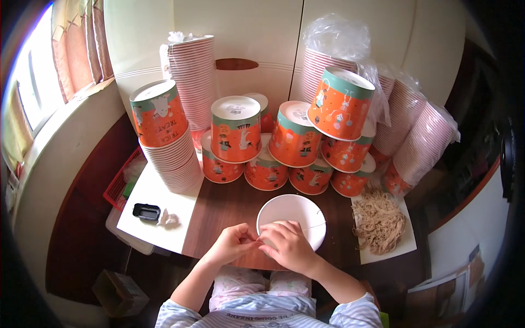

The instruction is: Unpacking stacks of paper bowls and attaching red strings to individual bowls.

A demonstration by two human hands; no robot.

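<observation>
A white round paper bucket stands on the table right before me, its open mouth up. A thin pale string runs over its right side. At the bucket's near left rim my left hand is closed, thumb and fingers pinched together. My right hand meets it fingertip to fingertip, curled over the near part of the bucket and also closed. Whatever lies between the fingertips is too small and hidden to make out. To the right, a tangled heap of beige string rests on white paper.
Upside-down orange and green paper buckets are piled at the back. Tall nested stacks rise behind, some in clear plastic. Another nested stack stands left, near a small black tray and a crumpled tissue.
</observation>
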